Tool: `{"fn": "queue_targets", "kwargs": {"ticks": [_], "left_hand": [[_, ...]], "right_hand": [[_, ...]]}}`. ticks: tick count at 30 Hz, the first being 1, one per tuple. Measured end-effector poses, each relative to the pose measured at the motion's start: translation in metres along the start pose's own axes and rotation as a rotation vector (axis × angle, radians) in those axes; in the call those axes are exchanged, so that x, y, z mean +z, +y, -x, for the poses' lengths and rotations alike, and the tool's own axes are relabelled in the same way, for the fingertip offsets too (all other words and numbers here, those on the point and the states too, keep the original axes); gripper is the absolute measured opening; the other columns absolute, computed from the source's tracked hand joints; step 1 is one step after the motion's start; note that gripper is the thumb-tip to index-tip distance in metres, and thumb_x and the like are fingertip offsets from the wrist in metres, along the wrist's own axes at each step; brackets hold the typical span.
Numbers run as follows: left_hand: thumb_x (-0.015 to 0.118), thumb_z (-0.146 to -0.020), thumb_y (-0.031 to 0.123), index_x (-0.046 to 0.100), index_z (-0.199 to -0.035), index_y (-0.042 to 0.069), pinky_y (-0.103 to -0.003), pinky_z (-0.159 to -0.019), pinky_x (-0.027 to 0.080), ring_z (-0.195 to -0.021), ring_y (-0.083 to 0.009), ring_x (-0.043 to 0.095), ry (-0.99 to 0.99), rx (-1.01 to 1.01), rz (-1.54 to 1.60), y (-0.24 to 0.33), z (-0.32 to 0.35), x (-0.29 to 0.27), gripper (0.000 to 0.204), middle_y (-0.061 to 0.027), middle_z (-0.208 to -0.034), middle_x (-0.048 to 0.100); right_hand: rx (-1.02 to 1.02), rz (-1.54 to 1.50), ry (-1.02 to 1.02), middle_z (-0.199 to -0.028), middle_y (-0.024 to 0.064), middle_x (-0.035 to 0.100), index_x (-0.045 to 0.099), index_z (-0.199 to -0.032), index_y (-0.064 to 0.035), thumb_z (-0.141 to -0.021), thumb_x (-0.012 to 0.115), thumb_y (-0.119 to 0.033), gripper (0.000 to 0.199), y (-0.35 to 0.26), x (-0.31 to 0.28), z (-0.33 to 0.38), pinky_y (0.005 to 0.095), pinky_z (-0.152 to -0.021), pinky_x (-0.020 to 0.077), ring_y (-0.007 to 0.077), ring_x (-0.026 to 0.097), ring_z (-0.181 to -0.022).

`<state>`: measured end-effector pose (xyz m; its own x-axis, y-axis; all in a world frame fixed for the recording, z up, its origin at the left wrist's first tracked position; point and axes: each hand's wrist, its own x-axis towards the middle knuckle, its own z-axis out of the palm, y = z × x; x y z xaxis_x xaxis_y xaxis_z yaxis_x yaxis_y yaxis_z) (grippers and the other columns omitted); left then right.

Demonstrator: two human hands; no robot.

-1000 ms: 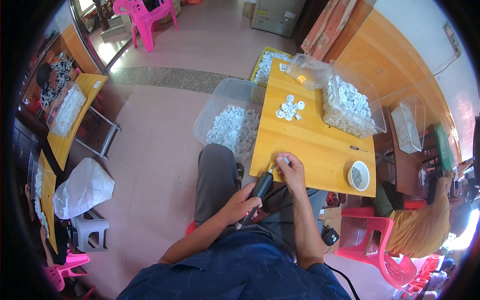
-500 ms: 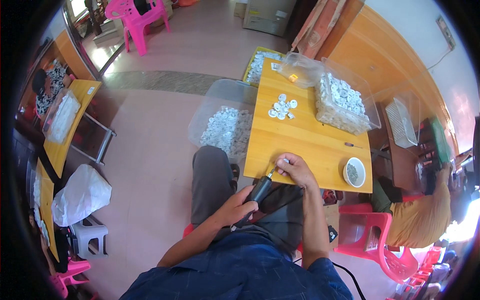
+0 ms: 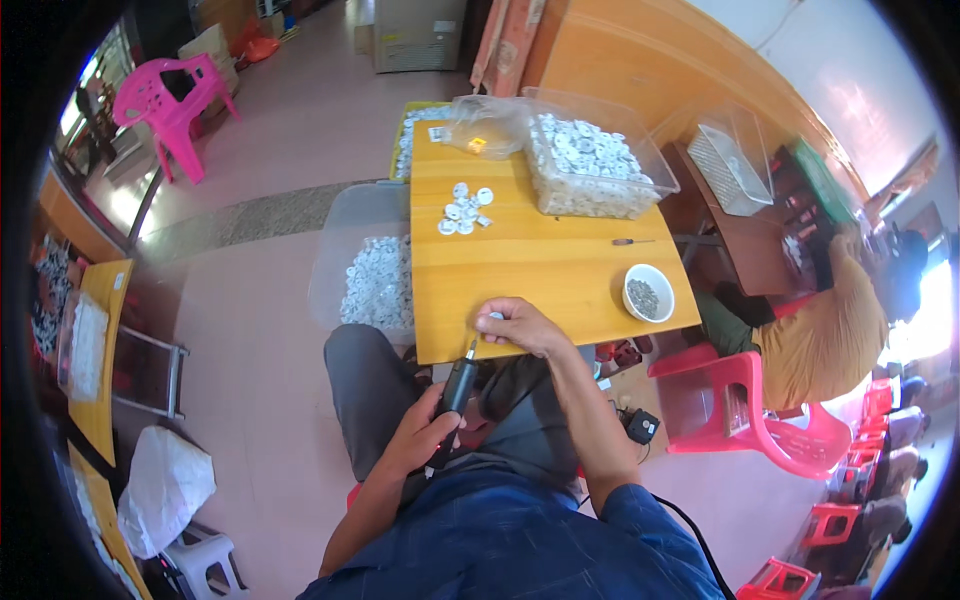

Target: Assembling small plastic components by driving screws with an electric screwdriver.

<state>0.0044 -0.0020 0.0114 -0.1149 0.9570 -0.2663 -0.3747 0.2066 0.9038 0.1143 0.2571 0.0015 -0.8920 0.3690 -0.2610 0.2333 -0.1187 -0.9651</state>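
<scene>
My left hand [image 3: 423, 428] is wrapped round a black electric screwdriver [image 3: 459, 385], its bit pointing up and away past the near edge of the yellow table [image 3: 540, 270]. My right hand [image 3: 522, 328] pinches a small white round piece [image 3: 496, 316] over the table's near edge, close to the bit's tip. Fingers hide most of that piece. Farther up the table lies a small pile of white round parts [image 3: 462, 211]. To the right stands a white bowl [image 3: 671, 300] of small metal screws [image 3: 642, 297].
A clear bin [image 3: 655, 190] heaped with white parts fills the table's far right. A small screwdriver [image 3: 632, 242] lies before it. Another bin [image 3: 335, 250] of parts sits left of the table. A person in a mustard shirt [image 3: 825, 335] sits at right by a pink chair [image 3: 735, 385].
My view has turned right, so the table and bins appear farther left. The electric screwdriver now points more steeply upward, its tip still near the white piece. Both hands keep their hold.
</scene>
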Motion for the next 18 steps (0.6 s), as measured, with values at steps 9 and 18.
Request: {"fn": "queue_targets", "kwargs": {"ticks": [9,18], "left_hand": [[0.056,-0.091,0.010,0.040,-0.144,0.002,-0.028,-0.063,0.051,-0.067,-0.0134,0.060,0.071,0.047,-0.170,-0.006,-0.002,0.006,0.055,-0.0070,-0.087,0.062],[0.058,-0.090,0.012,0.039,-0.146,0.001,-0.028,-0.062,0.050,-0.067,-0.0122,0.059,0.109,0.096,-0.278,-0.006,-0.002,0.007,0.060,-0.0054,-0.086,0.060]], "right_hand": [[0.045,-0.026,0.058,-0.080,-0.0037,0.064,0.069,-0.090,-0.0091,-0.094,0.071,-0.026,0.017,0.004,0.006,-0.002,0.0217,-0.063,0.0454,0.0057,0.058,-0.071],[0.072,-0.006,0.086,-0.078,-0.0041,0.064,0.069,-0.090,-0.0091,-0.093,0.071,-0.028,0.019,0.003,0.008,-0.001,0.0211,-0.062,0.0445,0.0054,0.057,-0.069]]}}
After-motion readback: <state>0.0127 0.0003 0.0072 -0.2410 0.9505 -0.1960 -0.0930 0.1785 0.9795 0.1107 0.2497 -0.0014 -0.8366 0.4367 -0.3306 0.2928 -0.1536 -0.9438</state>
